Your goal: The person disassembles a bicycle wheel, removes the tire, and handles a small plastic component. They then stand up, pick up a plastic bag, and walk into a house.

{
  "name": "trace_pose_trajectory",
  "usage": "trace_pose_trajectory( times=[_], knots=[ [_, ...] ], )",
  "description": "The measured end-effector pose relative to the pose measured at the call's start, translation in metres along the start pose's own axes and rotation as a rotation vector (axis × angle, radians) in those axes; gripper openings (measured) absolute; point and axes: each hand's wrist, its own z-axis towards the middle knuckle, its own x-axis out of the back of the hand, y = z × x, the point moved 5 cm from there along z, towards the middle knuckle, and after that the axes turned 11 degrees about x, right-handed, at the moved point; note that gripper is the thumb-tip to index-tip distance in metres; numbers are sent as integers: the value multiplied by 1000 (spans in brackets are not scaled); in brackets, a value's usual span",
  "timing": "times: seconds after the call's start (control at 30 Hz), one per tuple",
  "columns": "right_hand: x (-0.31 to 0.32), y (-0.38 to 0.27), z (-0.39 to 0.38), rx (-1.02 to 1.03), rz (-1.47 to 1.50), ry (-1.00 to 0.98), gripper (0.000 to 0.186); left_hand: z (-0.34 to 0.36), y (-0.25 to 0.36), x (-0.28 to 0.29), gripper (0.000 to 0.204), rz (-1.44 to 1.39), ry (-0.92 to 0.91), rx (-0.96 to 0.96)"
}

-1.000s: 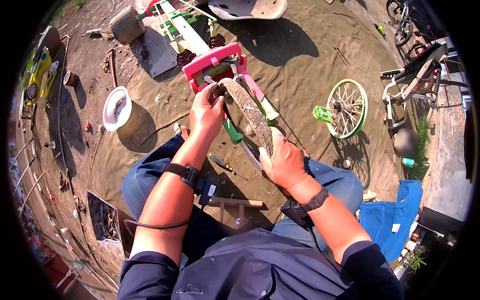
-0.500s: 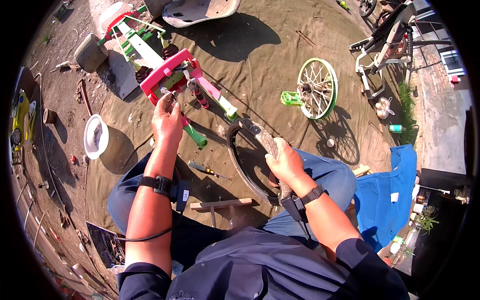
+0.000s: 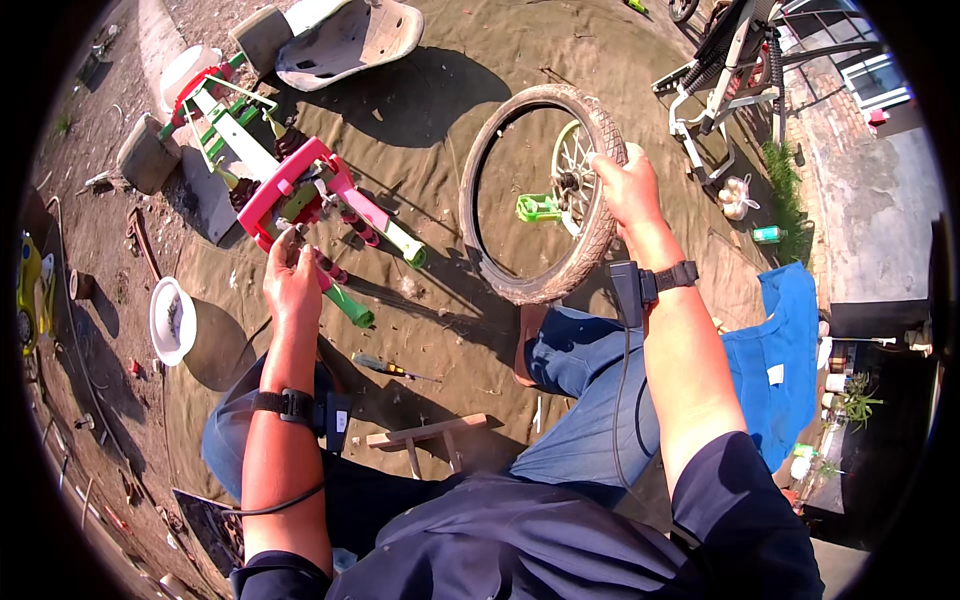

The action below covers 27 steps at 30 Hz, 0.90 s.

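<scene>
My right hand grips the right side of a worn, muddy bicycle tyre, held up in front of me. Through the tyre's opening and partly behind it show a spoked wheel and a bright green plastic piece. My left hand has its fingers pinched together at the near edge of a pink, white and green frame. Whatever lies between those fingertips is too small to make out. A screwdriver rests on the ground cloth between my arms.
A white bowl stands left of my left hand. Nearer me is a small wooden stool. Blue cloth lies at right, below a folding chair. An upturned-edged seat shell sits at the far left.
My right hand has lifted the tyre away from my lap, up and forward, turning its round opening toward me. My left hand stays by the pink frame as the view shifts slightly.
</scene>
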Motion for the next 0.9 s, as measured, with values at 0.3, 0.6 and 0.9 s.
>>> trace_pose_trajectory(
  times=[0.3,0.6,0.9],
  knots=[
    [65,-15,103,139,-253,199,88,-1,0,-6,36,-83,-3,-5],
    [-42,19,-36,-35,-21,-228,59,-5,2,-1,46,177,37,-11],
    [-149,17,-93,-32,-2,-597,69,-24,-23,-4,54,-7,-40,322]
  ],
)
